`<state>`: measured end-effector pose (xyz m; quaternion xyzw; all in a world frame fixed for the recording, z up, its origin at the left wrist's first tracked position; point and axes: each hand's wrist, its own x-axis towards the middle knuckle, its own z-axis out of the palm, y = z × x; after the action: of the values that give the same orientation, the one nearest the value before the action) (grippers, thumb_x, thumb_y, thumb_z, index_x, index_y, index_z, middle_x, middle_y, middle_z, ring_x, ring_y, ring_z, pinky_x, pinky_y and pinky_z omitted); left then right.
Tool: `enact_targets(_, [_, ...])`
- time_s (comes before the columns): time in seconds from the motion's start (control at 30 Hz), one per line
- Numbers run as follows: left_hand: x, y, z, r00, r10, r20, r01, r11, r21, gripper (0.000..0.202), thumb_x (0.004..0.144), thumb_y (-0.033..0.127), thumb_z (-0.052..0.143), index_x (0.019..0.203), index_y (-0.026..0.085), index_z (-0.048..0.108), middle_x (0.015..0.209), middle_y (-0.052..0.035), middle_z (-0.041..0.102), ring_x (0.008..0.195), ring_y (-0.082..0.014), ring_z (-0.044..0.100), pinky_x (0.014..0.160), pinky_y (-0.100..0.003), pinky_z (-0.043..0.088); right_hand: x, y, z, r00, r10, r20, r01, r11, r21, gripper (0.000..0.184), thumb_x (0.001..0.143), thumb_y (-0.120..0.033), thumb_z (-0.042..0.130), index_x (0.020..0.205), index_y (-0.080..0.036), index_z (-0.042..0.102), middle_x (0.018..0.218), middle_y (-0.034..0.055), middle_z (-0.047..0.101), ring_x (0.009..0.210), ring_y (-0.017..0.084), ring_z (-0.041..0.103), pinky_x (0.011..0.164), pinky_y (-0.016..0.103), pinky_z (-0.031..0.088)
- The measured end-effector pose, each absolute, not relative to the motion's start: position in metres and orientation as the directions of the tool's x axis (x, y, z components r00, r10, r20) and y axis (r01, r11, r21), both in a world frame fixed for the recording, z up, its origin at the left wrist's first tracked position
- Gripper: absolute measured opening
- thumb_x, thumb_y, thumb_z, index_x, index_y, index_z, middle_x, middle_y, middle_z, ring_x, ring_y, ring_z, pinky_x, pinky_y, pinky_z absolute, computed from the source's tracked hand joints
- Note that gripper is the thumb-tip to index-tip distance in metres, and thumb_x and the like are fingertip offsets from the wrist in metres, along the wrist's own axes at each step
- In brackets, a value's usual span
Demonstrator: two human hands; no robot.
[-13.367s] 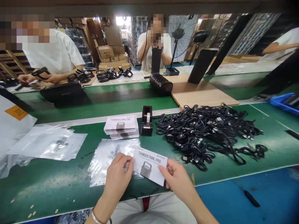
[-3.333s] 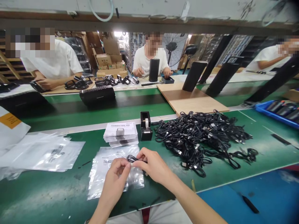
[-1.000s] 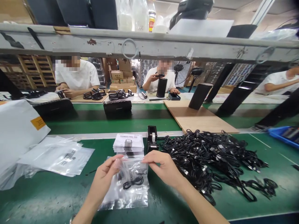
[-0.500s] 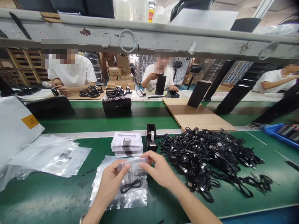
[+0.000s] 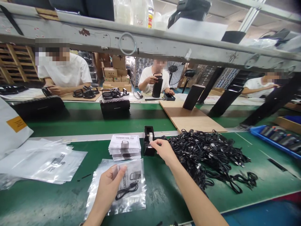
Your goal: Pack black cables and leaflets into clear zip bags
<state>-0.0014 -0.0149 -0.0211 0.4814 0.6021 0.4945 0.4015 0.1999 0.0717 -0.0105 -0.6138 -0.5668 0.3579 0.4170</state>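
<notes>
While pinching the tape at the dispenser with the right hand, draw it out straight, tear against the cutter; with the left hand gripping the bag's near edge, hold it flat on the counter just before the cards.

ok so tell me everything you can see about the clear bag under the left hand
The clear bag is thin, glossy, crinkled plastic. It lies flat on a small stack of empty bags on the green table. Inside are a white Thunder Trail Pro booklet, turned sideways, and a coiled black cable lying over it. The left hand rests palm-down on its upper left part, thumb across the top.
</notes>
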Motion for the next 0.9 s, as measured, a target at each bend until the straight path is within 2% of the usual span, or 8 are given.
enact_targets(0.17, [-0.003, -0.016, -0.021, -0.182, 0.981, -0.061, 0.135, 0.086, 0.987, 0.041, 0.069, 0.051, 0.057, 0.051, 0.019, 0.040, 0.050, 0.0070, 0.032, 0.049, -0.0095, 0.031, 0.047, -0.020, 0.027, 0.191, 0.054, -0.019, 0.114, 0.992, 0.060, 0.301, 0.023, -0.953, 0.032, 0.076, -0.045, 0.049, 0.077, -0.017, 0.063, 0.088, 0.0052, 0.062, 0.068, 0.014, 0.057, 0.067, 0.027, 0.044])
enact_targets(0.3, [-0.001, -0.015, -0.025, -0.178, 0.981, -0.078, 0.113, 0.099, 0.989, 0.037, 0.071, 0.049, 0.057, 0.055, 0.018, 0.046, 0.052, 0.0061, 0.036, 0.053, -0.0103, 0.035, 0.050, -0.020, 0.029, 0.194, 0.041, -0.030, 0.150, 0.984, 0.100, 0.365, 0.039, -0.930, 0.024, 0.070, -0.037, 0.057, 0.057, -0.017, 0.060, 0.093, 0.0080, 0.055, 0.083, 0.020, 0.055, 0.075, 0.030, 0.042])
enact_targets(0.4, [0.000, -0.014, -0.024, -0.206, 0.977, -0.058, 0.129, 0.086, 0.988, 0.036, 0.072, 0.048, 0.056, 0.056, 0.018, 0.046, 0.052, 0.0063, 0.035, 0.052, -0.0101, 0.034, 0.049, -0.019, 0.028, 0.195, 0.028, -0.029, 0.199, 0.970, 0.142, 0.435, 0.042, -0.899, 0.022, 0.070, -0.032, 0.058, 0.053, -0.018, 0.054, 0.085, 0.0058, 0.051, 0.073, 0.019, 0.052, 0.072, 0.033, 0.040])
enact_targets(0.47, [0.000, -0.014, -0.021, -0.230, 0.973, -0.031, 0.164, 0.070, 0.984, 0.037, 0.073, 0.047, 0.056, 0.053, 0.019, 0.043, 0.050, 0.0068, 0.033, 0.049, -0.0095, 0.032, 0.047, -0.019, 0.028, 0.189, 0.014, -0.020, 0.130, 0.982, 0.136, 0.413, 0.071, -0.908, 0.021, 0.074, -0.032, 0.055, 0.058, -0.019, 0.053, 0.078, 0.0034, 0.052, 0.069, 0.017, 0.051, 0.069, 0.030, 0.039])
enact_targets(0.53, [0.003, -0.016, -0.016, -0.238, 0.971, -0.004, 0.198, 0.053, 0.979, 0.036, 0.073, 0.045, 0.056, 0.052, 0.019, 0.042, 0.048, 0.0070, 0.032, 0.048, -0.0091, 0.031, 0.045, -0.019, 0.027, 0.178, 0.000, -0.009, -0.052, 0.998, 0.039, 0.272, 0.052, -0.961, 0.023, 0.079, -0.035, 0.051, 0.063, -0.018, 0.053, 0.067, 0.0009, 0.053, 0.061, 0.014, 0.051, 0.060, 0.026, 0.040])
enact_targets(0.63, [0.010, -0.022, -0.008, -0.264, 0.964, 0.010, 0.232, 0.054, 0.971, 0.029, 0.073, 0.041, 0.057, 0.056, 0.018, 0.052, 0.049, 0.0063, 0.041, 0.048, -0.0094, 0.035, 0.046, -0.019, 0.030, 0.156, -0.014, 0.001, -0.255, 0.960, -0.114, 0.055, -0.104, -0.993, 0.027, 0.080, -0.039, 0.050, 0.065, -0.016, 0.052, 0.058, -0.0007, 0.055, 0.045, 0.008, 0.043, 0.046, 0.020, 0.035])
enact_targets(0.77, [0.021, -0.033, 0.003, -0.345, 0.938, 0.030, 0.246, 0.060, 0.967, 0.022, 0.072, 0.040, 0.058, 0.068, 0.018, 0.063, 0.055, 0.0045, 0.053, 0.054, -0.0109, 0.044, 0.051, -0.018, 0.035, 0.140, -0.009, -0.005, -0.227, 0.955, -0.193, 0.028, -0.191, -0.981, 0.030, 0.077, -0.040, 0.054, 0.061, -0.015, 0.052, 0.050, -0.0013, 0.056, 0.034, 0.004, 0.033, 0.034, 0.016, 0.026])
enact_targets(0.9, [0.021, -0.040, 0.005, -0.343, 0.939, 0.019, 0.257, 0.075, 0.964, 0.026, 0.070, 0.041, 0.059, 0.059, 0.017, 0.061, 0.050, 0.0043, 0.052, 0.051, -0.0108, 0.044, 0.047, -0.018, 0.036, 0.141, -0.004, -0.014, -0.308, 0.909, -0.281, 0.068, -0.273, -0.960, 0.032, 0.074, -0.043, 0.056, 0.060, -0.014, 0.055, 0.048, -0.0004, 0.060, 0.026, 0.003, 0.032, 0.028, 0.016, 0.021])
